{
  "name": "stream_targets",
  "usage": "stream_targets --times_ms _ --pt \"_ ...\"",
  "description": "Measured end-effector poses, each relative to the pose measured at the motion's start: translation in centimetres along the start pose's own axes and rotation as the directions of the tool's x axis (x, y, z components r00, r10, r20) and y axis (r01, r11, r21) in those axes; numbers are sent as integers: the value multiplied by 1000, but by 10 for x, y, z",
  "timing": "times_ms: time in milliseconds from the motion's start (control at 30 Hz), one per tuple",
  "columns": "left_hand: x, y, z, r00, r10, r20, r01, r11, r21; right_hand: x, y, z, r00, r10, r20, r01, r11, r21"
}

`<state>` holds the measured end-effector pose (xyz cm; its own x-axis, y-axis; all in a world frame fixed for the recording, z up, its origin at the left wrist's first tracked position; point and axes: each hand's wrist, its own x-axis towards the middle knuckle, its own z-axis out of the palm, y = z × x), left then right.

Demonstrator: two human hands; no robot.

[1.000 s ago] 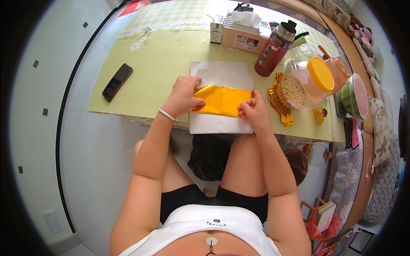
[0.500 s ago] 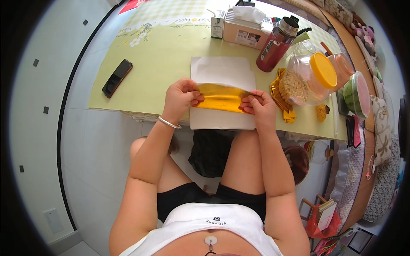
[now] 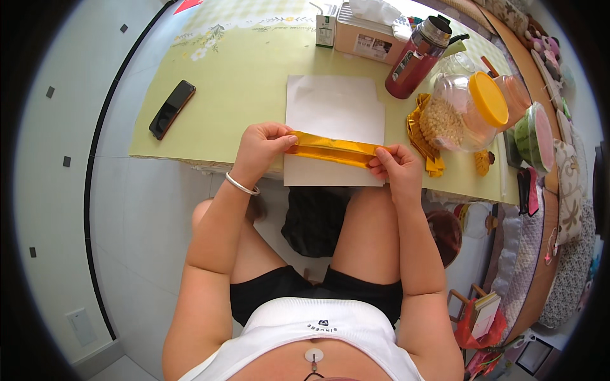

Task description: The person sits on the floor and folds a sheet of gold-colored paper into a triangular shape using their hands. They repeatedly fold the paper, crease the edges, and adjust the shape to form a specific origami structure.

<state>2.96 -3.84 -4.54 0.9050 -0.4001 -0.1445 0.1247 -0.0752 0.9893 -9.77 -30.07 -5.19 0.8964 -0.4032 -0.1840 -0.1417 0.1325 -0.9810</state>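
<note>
Folding in hand, by the look of it: left hand [image 3: 259, 147] pinching one end of a folded gold paper strip [image 3: 330, 150], right hand [image 3: 395, 166] pinching the other, strip lifted just above the white sheet [image 3: 333, 108]. Pressing the crease flat would need the sheet bare. Black phone [image 3: 171, 108] far left; red flask [image 3: 417, 58], lidded jar [image 3: 467, 109] and gold scraps [image 3: 422, 130] crowding the right.

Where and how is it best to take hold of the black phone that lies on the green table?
Probably by its two long edges, near the middle, with the fingers coming down from above. The flat black rectangular phone lies face up and slanted on the pale green table, apart from the white paper sheet, so both long edges are free. Both hands are busy: left hand and right hand pinch the folded gold paper strip.
</note>
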Motion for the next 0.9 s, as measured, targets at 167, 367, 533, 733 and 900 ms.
stream_targets --times_ms 167,367,533,733,900 --pt "-2 -7 -3 997 72 -16 -66 973 219 -4 -1 2 1000 5 -11 -7 985 -175" --pt "-2 -14 -2 977 209 -43 -171 889 424 -8 2 2 1000 25 16 -20 973 -228" --pt "-2 -18 -2 953 300 -47 -228 810 540 -10 -6 2 995 94 36 -89 988 -125" --pt "-8 -18 13 966 228 -125 -191 948 254 8 3 4 997 -60 -50 61 998 28" --pt "-10 -15 9 968 232 -95 -204 950 238 10 16 -1 987 -152 -59 146 985 -92"
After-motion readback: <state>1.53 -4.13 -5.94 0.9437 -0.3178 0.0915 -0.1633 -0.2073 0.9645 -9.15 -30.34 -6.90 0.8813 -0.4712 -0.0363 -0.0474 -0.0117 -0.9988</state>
